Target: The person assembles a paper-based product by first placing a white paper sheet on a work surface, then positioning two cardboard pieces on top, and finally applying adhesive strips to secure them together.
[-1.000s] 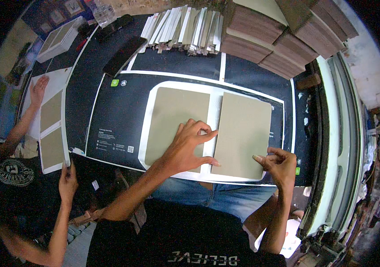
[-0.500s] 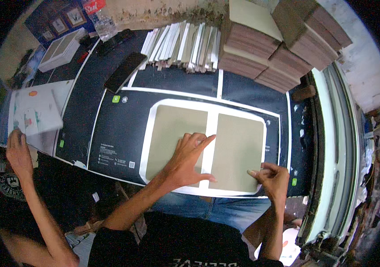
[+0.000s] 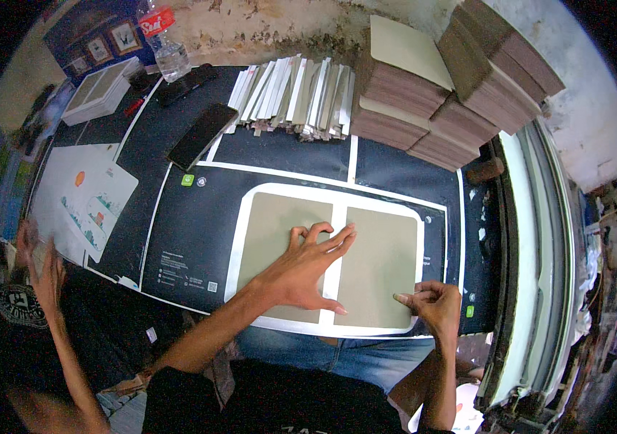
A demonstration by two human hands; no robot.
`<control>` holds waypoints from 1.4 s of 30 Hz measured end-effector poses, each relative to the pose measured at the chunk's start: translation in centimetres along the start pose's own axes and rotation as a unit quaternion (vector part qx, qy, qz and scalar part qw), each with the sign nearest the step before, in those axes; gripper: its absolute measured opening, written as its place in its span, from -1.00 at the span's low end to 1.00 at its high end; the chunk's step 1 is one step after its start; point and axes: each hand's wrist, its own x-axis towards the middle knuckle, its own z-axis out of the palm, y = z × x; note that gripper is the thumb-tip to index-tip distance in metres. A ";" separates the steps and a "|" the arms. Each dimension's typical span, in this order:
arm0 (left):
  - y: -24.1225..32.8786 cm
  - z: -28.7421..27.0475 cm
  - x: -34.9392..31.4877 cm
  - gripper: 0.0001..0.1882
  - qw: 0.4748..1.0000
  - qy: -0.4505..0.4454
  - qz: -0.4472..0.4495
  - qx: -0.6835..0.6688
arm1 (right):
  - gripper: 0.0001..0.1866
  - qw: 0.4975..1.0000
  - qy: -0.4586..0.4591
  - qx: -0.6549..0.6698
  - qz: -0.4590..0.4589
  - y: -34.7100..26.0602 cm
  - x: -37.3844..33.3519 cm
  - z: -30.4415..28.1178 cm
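Observation:
Two grey-beige boards, a left board (image 3: 254, 242) and a right board (image 3: 377, 260), lie side by side on a white sheet (image 3: 235, 264) with cut corners. A narrow white strip shows between them. Over that gap my left hand (image 3: 305, 271) spreads its fingers and rests on the boards, its thumb near the lower end of the strip. At the lower right edge, my right hand (image 3: 437, 307) has its thumb on top of the right board and its curled fingers at the rim, pinching the edge. The fingertips beneath are partly hidden.
Stacked boards (image 3: 410, 65), a pile of offcut strips (image 3: 298, 98), a phone (image 3: 203, 134) and a bottle (image 3: 167, 47) stand along the back of the dark table cover (image 3: 185, 224). At left, a co-worker's blurred hands (image 3: 44, 271) are near a printed sheet (image 3: 99, 192). A long machine (image 3: 533, 275) borders the right.
The view has tilted, so the table sits lower. My left fingers have shifted slightly over the gap; my right hand keeps its place at the edge. The co-worker's printed sheet has turned and spread flatter.

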 end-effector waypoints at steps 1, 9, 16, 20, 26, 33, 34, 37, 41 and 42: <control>0.1 -0.1 0.0 0.40 1.000 -0.001 -0.001 0.003 | -0.65 1.000 -0.005 0.009 0.000 0.3 0.0 -0.1; 0.1 -0.1 0.1 0.40 1.000 -0.015 -0.009 0.003 | -0.43 0.989 0.051 -0.121 -0.061 -2.8 -0.9 -0.6; -0.4 0.0 0.0 0.37 1.000 0.024 0.004 -0.002 | 0.42 0.899 -0.084 -0.276 -0.330 -4.9 2.1 1.3; -0.2 0.5 0.2 0.34 0.999 0.032 0.009 0.003 | 0.43 0.899 -0.104 -0.308 -0.294 -3.9 2.6 1.8; -0.1 0.1 0.2 0.34 1.000 0.028 0.003 0.002 | 0.43 0.885 -0.112 -0.338 -0.299 -4.7 2.3 1.7; -0.2 -0.5 0.4 0.37 1.000 0.003 -0.005 -0.002 | 0.41 0.895 -0.111 -0.315 -0.297 -4.6 2.5 1.8; -0.2 -0.2 0.3 0.39 1.000 0.002 -0.009 0.006 | 0.41 0.892 -0.110 -0.319 -0.301 -4.5 2.5 1.7; -0.4 0.2 0.3 0.40 1.000 0.010 -0.002 0.000 | 0.41 0.890 -0.112 -0.330 -0.294 -5.2 2.3 1.6; 0.3 -0.5 0.3 0.37 1.000 -0.003 -0.001 0.014 | 0.41 0.886 -0.095 -0.331 -0.311 -4.3 2.5 1.7; 0.2 -0.2 0.0 0.38 1.000 -0.002 0.001 0.006 | 0.41 0.884 -0.097 -0.336 -0.311 -4.5 2.5 1.8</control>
